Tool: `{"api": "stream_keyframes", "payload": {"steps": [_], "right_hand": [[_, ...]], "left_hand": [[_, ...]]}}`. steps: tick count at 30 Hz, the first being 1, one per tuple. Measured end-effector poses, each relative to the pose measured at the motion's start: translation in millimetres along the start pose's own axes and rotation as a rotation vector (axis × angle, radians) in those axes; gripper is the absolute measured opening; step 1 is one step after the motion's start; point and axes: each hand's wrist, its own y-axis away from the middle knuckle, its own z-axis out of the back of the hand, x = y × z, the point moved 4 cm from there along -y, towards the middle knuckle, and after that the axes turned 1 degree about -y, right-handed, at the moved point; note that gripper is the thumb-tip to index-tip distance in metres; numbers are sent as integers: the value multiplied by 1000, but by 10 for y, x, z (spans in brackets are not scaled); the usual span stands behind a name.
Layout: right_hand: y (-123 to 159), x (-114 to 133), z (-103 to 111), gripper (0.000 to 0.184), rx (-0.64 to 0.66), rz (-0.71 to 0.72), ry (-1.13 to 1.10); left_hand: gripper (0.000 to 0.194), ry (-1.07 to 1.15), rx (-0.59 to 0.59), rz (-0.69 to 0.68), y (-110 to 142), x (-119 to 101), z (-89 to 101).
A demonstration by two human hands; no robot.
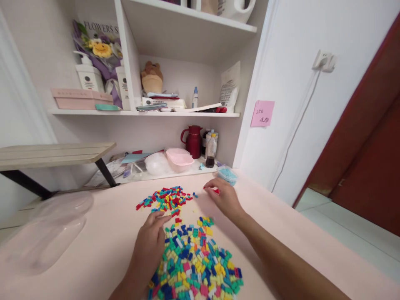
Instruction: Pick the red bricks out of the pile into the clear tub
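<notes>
In the head view, a pink tabletop (103, 241) carries two heaps of small, brightly coloured toy bricks. The larger brick pile (200, 262) spreads across the near middle; the smaller brick pile (168, 199), with plenty of red, lies beyond it. The left hand (150, 235) is at the left edge of the larger pile, index finger stretched towards red bricks (178, 220) between the heaps; whether it pinches one, I cannot tell. The right hand (225, 198) is to the right of the smaller pile, fingers curled down, with a bit of red showing beneath them; whether they grip it is unclear. Just beyond this hand sits a clear tub (233, 182) of light-blue pieces. Transparent plastic trays (46, 248) lie at the left, and a pink bowl (180, 160) stands at the far side.
</notes>
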Motion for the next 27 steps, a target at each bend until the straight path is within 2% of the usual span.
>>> {"api": "stream_keyframes", "payload": {"steps": [4,8,12,15,18,21,27], "right_hand": [[-4,-329,259,15,-133,-137,180],[48,-385,251,25,-135,-193,199],[103,-91,5,24,-4,-50,39],[223,208,-260,24,196,86,-38],[379,412,-495,29,389,201,-40],[472,443,-648,26,479,224,27],[442,339,-736,18,489,149,51]], "left_hand": [[42,-9,1,15,-4,-20,24],[43,-21,-17,11,-4,-12,22],[43,-34,-49,19,1,6,22],[44,-49,-40,46,8,15,18],[45,-66,27,44,24,16,-21],[47,-114,115,35,53,7,-81],[57,-202,196,26,93,-48,-125]]}}
